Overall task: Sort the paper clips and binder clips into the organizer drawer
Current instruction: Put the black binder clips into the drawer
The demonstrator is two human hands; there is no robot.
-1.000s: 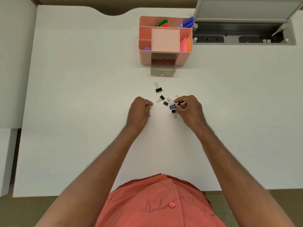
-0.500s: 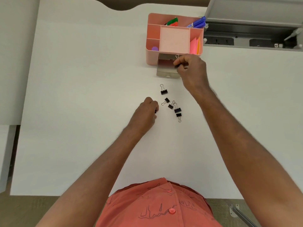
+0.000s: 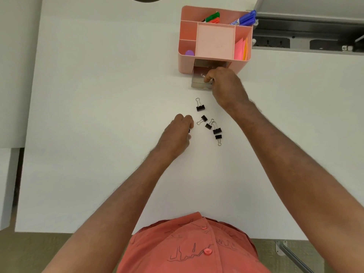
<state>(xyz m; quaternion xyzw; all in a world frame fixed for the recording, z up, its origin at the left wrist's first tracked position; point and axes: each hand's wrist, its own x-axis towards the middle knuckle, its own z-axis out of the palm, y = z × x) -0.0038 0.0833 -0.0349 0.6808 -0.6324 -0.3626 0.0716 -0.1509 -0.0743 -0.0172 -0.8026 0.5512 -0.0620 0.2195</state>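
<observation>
The pink organizer (image 3: 187,62) stands at the far side of the white desk, its clear drawer (image 3: 198,83) pulled out toward me. My right hand (image 3: 226,85) is over the open drawer, fingertips pinched on a binder clip whose wire handle (image 3: 202,75) just shows. My left hand (image 3: 177,134) rests on the desk as a fist, with a bit of a black binder clip (image 3: 189,131) showing at its fingers. Several black binder clips lie loose between my hands: one (image 3: 200,107) nearest the drawer, others (image 3: 203,118) (image 3: 217,130) closer to me.
The organizer's top compartments hold green and red markers (image 3: 212,17), blue markers (image 3: 245,18), pink and orange notes (image 3: 241,49) and a purple item (image 3: 189,53). A grey cable tray with sockets (image 3: 307,40) sits to the right of the organizer.
My right hand lifted a binder clip from the pile, carried it forward to the organizer and now sits lower, over the open drawer. My left hand stayed in place.
</observation>
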